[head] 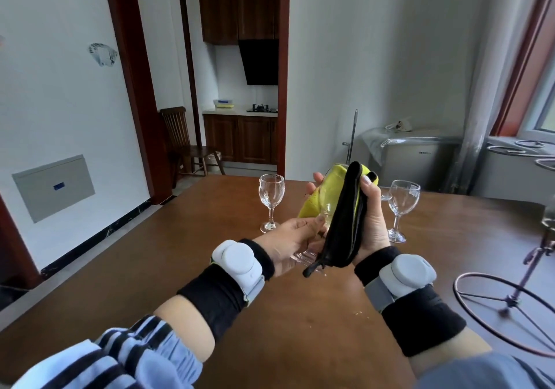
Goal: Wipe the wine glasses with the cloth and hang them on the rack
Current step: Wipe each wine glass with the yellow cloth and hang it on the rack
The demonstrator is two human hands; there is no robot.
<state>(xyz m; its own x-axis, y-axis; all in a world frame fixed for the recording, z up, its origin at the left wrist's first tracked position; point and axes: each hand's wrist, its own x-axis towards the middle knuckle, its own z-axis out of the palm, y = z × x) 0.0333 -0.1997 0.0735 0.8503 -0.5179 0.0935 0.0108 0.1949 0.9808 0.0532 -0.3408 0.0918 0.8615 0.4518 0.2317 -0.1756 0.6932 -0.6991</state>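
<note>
Head view: left hand [295,235] grips the held wine glass [326,205] low, right hand [371,223] clasps the yellow-black cloth [345,223] round its bowl; two glasses [271,199] wait on the table [300,313], rack [510,301] seemingly bare.

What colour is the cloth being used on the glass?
Yellow with a black edge and backing, seen in the head view: cloth around the glass.
</note>
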